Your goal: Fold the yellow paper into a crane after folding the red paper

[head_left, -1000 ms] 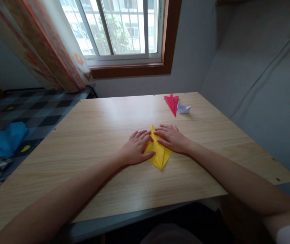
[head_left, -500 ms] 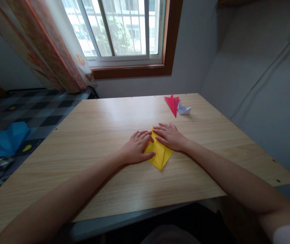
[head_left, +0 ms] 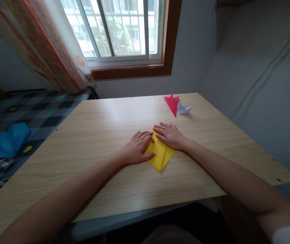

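Hands, two, lie flat with fingers spread: left hand (head_left: 137, 149) and right hand (head_left: 169, 135) press one yellow folded paper (head_left: 161, 156), kite-shaped, mid-table (head_left: 96, 135). Behind: one red fold (head_left: 172, 103), one white fold (head_left: 184, 109).

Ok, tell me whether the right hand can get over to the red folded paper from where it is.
Probably yes: the right hand lies flat on the yellow paper, and bare table separates it from the red folded paper.
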Motion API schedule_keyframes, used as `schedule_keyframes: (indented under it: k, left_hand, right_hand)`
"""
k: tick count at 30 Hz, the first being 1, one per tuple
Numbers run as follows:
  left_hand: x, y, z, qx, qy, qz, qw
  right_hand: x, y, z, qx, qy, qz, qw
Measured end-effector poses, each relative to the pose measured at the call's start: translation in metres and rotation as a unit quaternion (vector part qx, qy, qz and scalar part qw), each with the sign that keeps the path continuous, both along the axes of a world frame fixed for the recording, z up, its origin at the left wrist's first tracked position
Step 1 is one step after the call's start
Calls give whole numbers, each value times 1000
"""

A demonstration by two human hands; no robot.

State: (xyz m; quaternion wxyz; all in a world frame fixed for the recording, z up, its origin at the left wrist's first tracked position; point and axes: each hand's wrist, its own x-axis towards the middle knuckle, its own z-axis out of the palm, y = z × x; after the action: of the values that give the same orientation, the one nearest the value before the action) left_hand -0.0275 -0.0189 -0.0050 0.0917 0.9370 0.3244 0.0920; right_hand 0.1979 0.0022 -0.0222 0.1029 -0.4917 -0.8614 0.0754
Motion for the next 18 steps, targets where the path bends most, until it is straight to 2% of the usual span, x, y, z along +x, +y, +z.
schedule_keyframes:
  k: [7, 18]
  left_hand:
    - [0, -2, 1, -6, 14, -5, 1000]
    - [0, -3, 1, -7, 17, -2, 1000]
  right_hand:
    - [3, 1, -2, 20, 5, -12, 1000]
    - [4, 8, -12, 14, 26, -46, 999]
